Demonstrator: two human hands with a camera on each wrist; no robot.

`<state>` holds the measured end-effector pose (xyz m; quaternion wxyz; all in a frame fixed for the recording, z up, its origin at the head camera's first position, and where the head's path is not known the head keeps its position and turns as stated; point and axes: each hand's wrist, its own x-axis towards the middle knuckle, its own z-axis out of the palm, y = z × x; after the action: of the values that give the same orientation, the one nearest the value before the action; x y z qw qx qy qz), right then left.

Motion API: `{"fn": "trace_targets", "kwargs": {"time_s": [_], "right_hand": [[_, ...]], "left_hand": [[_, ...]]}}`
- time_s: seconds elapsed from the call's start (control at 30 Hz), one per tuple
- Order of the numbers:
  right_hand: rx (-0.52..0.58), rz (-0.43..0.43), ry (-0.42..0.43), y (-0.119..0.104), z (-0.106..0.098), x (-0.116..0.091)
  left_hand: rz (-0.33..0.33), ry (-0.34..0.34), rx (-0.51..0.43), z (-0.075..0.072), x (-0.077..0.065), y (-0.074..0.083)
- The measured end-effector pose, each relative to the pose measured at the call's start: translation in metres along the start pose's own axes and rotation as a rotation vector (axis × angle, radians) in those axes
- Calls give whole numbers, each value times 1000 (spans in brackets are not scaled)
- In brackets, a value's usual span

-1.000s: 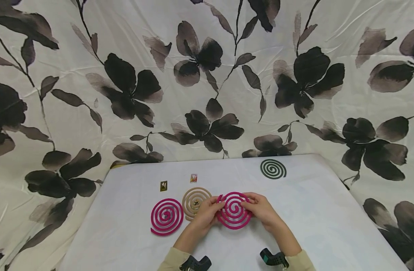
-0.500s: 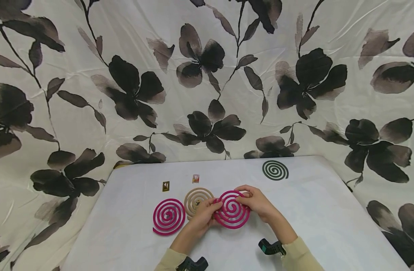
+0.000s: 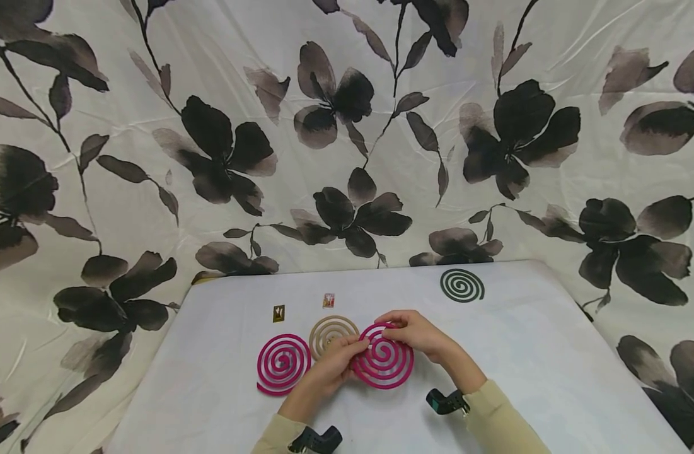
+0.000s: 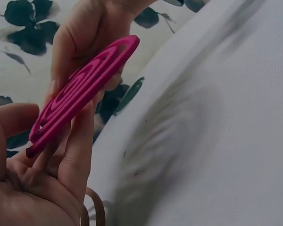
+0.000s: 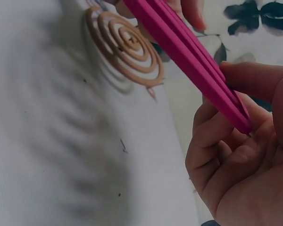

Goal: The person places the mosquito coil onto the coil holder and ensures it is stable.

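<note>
A pink mosquito coil (image 3: 384, 357) is held above the table between both hands, tilted so its spiral face shows in the head view. My left hand (image 3: 332, 367) grips its left edge, thumb on the near face and fingers behind. At its upper right, my right hand (image 3: 419, 331) pinches the rim. Seen from the left wrist, the coil (image 4: 80, 94) appears nearly edge-on, with a shadow on the cloth below. In the right wrist view the thumb (image 5: 254, 77) presses the coil's face while the other fingers curl behind it.
A second pink coil (image 3: 283, 364) lies on the white table (image 3: 551, 378) at left. Beside it a tan coil (image 3: 328, 323) is partly hidden by the left hand. Two small cards, one dark gold (image 3: 278, 313) and one reddish (image 3: 328, 300), lie behind. A green coil (image 3: 462, 285) sits at the back right.
The right hand has shifted left, from the coil's right side to its upper edge. The held coil has turned and moved slightly left; the left hand keeps its grip.
</note>
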<state>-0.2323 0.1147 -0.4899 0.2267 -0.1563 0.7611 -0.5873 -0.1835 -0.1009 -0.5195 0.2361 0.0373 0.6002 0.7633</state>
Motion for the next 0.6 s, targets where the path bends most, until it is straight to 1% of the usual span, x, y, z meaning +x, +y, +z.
{"fn": "trace_targets", "kwargs": {"time_s": [0.2, 0.4, 0.6], "right_hand": [[-12, 2, 4, -4, 4, 1], [-1, 35, 66, -3, 6, -3], [42, 43, 86, 1, 8, -10]], "left_hand": [[10, 1, 36, -1, -1, -1], [34, 7, 16, -5, -3, -3], [63, 25, -10, -7, -7, -5]]}}
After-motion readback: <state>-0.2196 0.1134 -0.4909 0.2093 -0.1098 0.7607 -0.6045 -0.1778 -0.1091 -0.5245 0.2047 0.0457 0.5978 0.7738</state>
